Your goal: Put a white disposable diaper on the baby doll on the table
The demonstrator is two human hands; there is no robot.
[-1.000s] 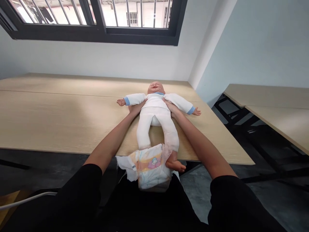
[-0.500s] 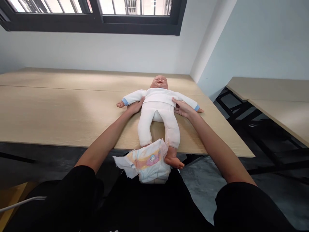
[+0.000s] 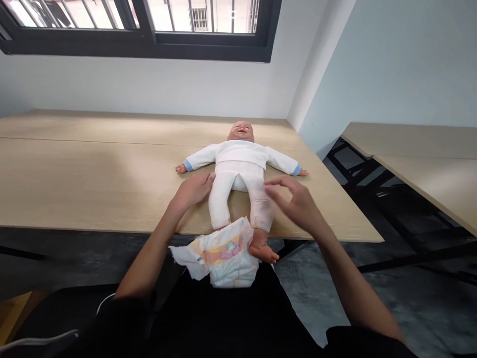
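A baby doll (image 3: 241,154) in a white top with blue cuffs and white trousers lies face up, legs toward me and arms spread. At its hip and thigh on the left is my left hand (image 3: 194,189), fingertips against or just beside the cloth, gripping nothing that I can see. Across from it, my right hand (image 3: 296,200) is slightly blurred, thumb and fingers apart, close beside the other thigh. A printed diaper (image 3: 229,253) sits over the doll's feet at the table edge and hides one foot. The other foot is bare.
The doll rests on a light wooden table (image 3: 93,179), whose front edge runs just before my lap. Another table (image 3: 428,174) stands to the right across a gap. A barred window (image 3: 208,37) is set in the wall behind. A white cable (image 3: 44,342) lies at lower left.
Both hands have come away from the doll's waist and moved down toward me to its thighs. My right hand has let go of its side. The doll and diaper look unchanged.
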